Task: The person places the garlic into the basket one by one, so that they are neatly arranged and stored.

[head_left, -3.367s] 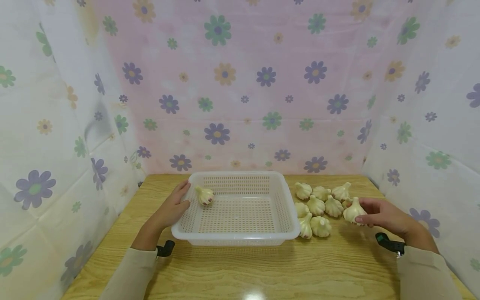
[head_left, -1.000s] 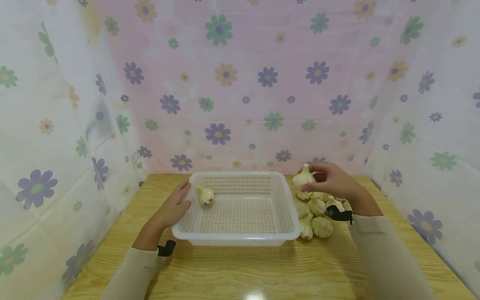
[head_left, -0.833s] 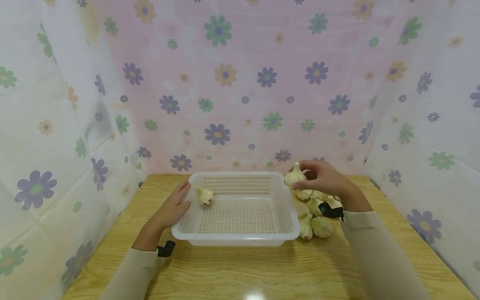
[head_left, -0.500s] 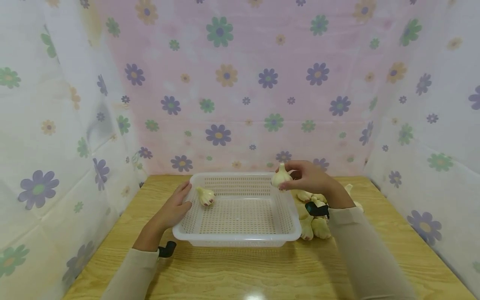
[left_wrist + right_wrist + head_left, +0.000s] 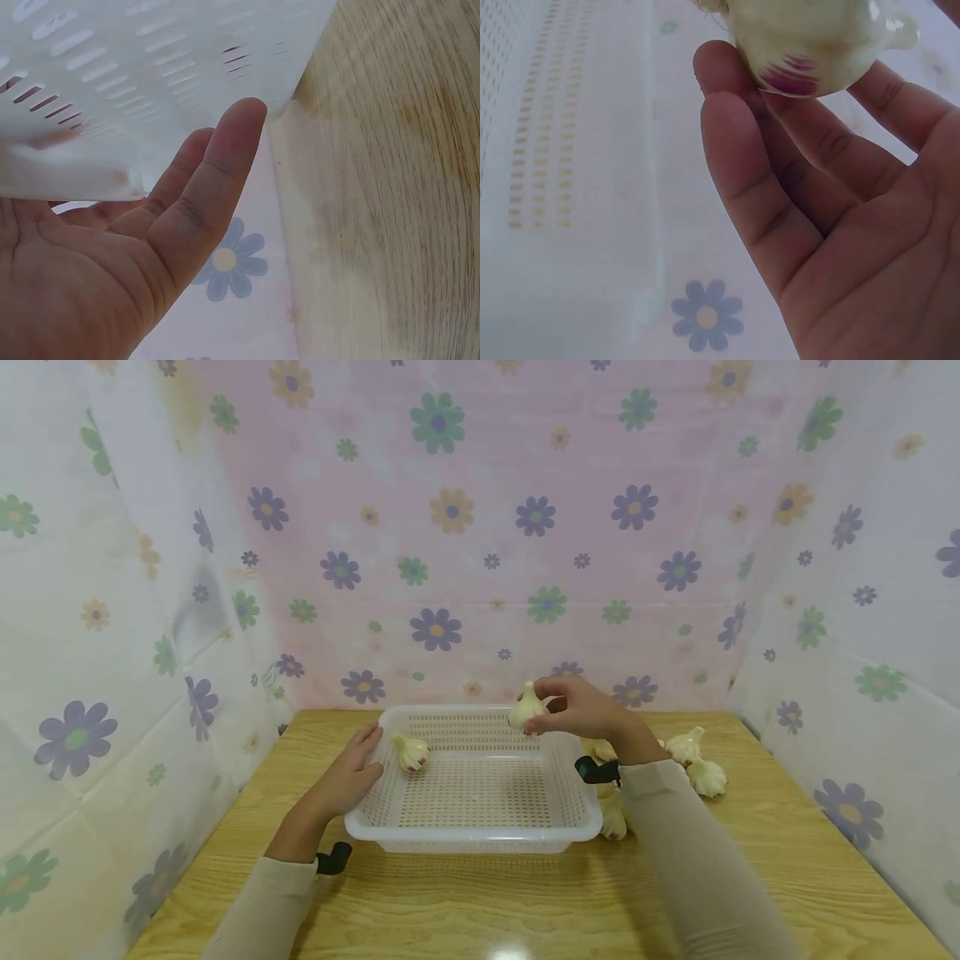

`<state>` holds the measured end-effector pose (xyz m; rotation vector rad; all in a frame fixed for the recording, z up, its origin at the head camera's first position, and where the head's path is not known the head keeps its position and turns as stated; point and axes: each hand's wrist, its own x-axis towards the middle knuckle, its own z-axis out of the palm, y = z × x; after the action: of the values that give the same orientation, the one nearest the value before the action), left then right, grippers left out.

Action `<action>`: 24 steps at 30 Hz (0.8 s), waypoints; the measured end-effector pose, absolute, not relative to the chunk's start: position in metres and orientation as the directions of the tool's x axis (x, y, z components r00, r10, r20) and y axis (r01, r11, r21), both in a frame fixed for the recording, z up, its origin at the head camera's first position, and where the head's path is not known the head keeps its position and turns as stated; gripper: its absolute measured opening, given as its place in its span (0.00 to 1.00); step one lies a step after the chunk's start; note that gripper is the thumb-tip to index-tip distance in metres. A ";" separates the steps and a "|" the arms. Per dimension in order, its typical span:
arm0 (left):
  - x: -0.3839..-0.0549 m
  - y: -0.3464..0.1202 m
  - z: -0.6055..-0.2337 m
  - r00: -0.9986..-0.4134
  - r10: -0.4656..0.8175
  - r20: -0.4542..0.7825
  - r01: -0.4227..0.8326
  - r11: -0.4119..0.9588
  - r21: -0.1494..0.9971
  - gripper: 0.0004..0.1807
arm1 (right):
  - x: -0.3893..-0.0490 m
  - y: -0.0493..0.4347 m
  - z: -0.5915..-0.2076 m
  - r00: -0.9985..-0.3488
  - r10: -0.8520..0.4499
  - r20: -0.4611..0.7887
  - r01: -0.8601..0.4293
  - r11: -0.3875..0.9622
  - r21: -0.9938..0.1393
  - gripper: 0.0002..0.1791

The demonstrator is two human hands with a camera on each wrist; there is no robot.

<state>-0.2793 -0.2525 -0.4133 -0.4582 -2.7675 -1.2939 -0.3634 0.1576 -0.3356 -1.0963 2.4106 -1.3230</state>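
Observation:
My right hand (image 5: 581, 710) pinches a garlic bulb (image 5: 527, 710) between thumb and fingers, stem up, over the back right part of a white perforated plastic basket (image 5: 472, 834). The right wrist view shows purple streaks on the held bulb (image 5: 817, 45), with the fingers around its underside. My left hand (image 5: 347, 781) holds the basket's left rim. In the left wrist view, its fingers (image 5: 217, 180) lie extended along the outer wall. Inside the basket, one garlic bulb (image 5: 411, 752) leans at the back left.
Several more garlic bulbs lie right of the basket, partly hidden by the right forearm; a bulb (image 5: 706, 777) shows beyond the sleeve. The wooden table (image 5: 465, 902) is enclosed by flower-patterned cloth (image 5: 480, 527) at the back and sides.
My right hand has picked up the garlic bulb from the right of the pile and carried it left, past the basket's right rim, over the basket. The left hand has stayed put.

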 end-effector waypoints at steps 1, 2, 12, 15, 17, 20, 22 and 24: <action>-0.279 -0.253 -0.413 -0.956 0.241 0.168 0.283 0.606 0.743 0.39 | -0.364 0.154 -0.336 -0.712 -0.680 0.174 -0.512 0.334 -0.791 0.22; -0.279 -0.253 -0.413 -0.957 0.239 0.166 0.280 0.606 0.744 0.39 | -0.365 0.150 -0.336 -0.714 -0.680 0.166 -0.508 0.340 -0.791 0.22; -0.281 -0.253 -0.415 -0.954 0.243 0.172 0.290 0.616 0.732 0.39 | -0.372 0.125 -0.348 -0.729 -0.667 0.150 -0.503 0.375 -0.779 0.23; -0.280 -0.252 -0.415 -0.952 0.250 0.179 0.299 0.619 0.727 0.39 | -0.374 0.121 -0.351 -0.751 -0.644 0.147 -0.505 0.416 -0.756 0.30; -0.280 -0.252 -0.414 -0.952 0.250 0.177 0.298 0.618 0.728 0.39 | -0.376 0.116 -0.352 -0.768 -0.623 0.148 -0.506 0.448 -0.737 0.36; -0.278 -0.252 -0.413 -0.952 0.250 0.177 0.298 0.621 0.725 0.38 | -0.378 0.108 -0.354 -0.791 -0.594 0.147 -0.494 0.478 -0.726 0.39; -0.278 -0.253 -0.413 -0.951 0.252 0.178 0.300 0.619 0.726 0.38 | -0.380 0.101 -0.356 -0.800 -0.584 0.137 -0.479 0.483 -0.733 0.38; -0.278 -0.252 -0.413 -0.949 0.256 0.182 0.305 0.614 0.727 0.38 | -0.379 0.096 -0.358 -0.815 -0.568 0.119 -0.451 0.491 -0.745 0.39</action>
<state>-0.2778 -0.2518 -0.4126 -0.4818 -2.7683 -1.2649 -0.3795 0.0958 -0.3580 -0.8897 2.5868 -1.2278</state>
